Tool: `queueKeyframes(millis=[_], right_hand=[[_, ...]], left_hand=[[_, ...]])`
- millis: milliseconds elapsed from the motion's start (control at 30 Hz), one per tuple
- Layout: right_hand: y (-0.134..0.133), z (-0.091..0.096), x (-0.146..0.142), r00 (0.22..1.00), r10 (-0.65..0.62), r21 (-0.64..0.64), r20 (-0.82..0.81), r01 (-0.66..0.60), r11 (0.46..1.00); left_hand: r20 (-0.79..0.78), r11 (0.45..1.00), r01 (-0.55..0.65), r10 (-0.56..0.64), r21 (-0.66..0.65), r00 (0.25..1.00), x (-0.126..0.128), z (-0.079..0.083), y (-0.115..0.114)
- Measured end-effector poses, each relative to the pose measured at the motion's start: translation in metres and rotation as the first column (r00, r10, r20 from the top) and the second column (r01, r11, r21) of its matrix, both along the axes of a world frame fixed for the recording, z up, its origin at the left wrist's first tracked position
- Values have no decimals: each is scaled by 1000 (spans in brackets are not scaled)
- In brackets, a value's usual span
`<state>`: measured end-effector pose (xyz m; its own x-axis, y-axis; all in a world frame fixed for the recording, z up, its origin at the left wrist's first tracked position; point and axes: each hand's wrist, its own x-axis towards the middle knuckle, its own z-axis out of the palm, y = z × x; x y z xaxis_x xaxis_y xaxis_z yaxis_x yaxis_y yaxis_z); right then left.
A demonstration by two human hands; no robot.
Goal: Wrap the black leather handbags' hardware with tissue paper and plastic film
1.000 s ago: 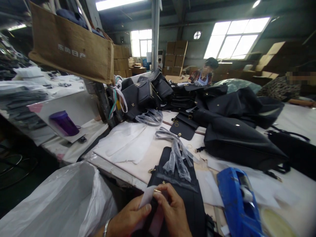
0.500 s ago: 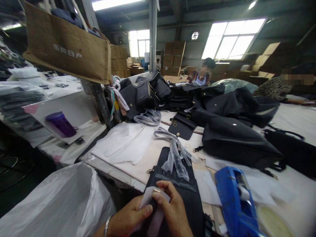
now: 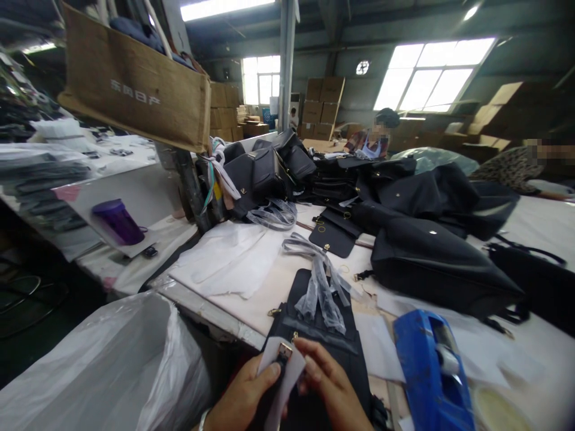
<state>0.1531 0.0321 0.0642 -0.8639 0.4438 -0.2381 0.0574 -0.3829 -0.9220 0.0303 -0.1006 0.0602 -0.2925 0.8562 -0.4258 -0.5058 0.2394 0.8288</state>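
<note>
My left hand (image 3: 249,383) pinches a black strap with a gold buckle (image 3: 284,352) against a strip of white wrapping paper (image 3: 291,378), thumb on top. At the strip's right edge, my right hand (image 3: 335,383) has its fingers closed on the paper; part of its grip is hidden. Beneath both hands lies a black bag (image 3: 314,311) with gold clasps. Straps wrapped in clear plastic (image 3: 321,293) rest across its upper part.
A blue tape dispenser (image 3: 426,365) stands right of the bag. White paper sheets (image 3: 224,257) lie left. Black bags (image 3: 431,257) are heaped behind. A large white plastic sack (image 3: 121,359) gapes at lower left. Co-workers (image 3: 372,134) sit across the table.
My right hand has shifted right off the buckle to the paper's edge, so the buckle now shows. The left hand keeps its hold. The view has turned slightly left.
</note>
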Motion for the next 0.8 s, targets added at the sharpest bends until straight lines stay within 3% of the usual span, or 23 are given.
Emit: queueKeyframes(millis=[167, 300, 400, 500, 567, 733, 800], right_hand=[[-5, 4, -4, 989, 85, 51, -119, -79, 996], [-4, 0, -12, 999, 36, 135, -38, -31, 990], [-4, -5, -14, 1000, -16, 169, 26, 11, 985], [-5, -5, -15, 994, -71, 232, 84, 50, 972], [-7, -1, -16, 987, -108, 313, 120, 66, 948], [-11, 10, -25, 964, -215, 595, 156, 82, 800], [-13, 8, -27, 955, -252, 627, 156, 101, 772]], left_hand=[[-56, 998, 48, -51, -46, 997, 2, 6, 4], [-208, 979, 181, -197, -93, 958, 1, 17, 8], [-183, 981, 183, -192, -67, 964, 0, 16, 5], [-127, 994, 107, -107, -2, 986, 3, 6, -1], [-210, 999, 42, -38, 16, 977, 8, 0, -4], [-466, 988, -127, 74, -83, 882, 25, -7, 4], [-511, 976, -195, 116, -102, 852, 29, -7, 9]])
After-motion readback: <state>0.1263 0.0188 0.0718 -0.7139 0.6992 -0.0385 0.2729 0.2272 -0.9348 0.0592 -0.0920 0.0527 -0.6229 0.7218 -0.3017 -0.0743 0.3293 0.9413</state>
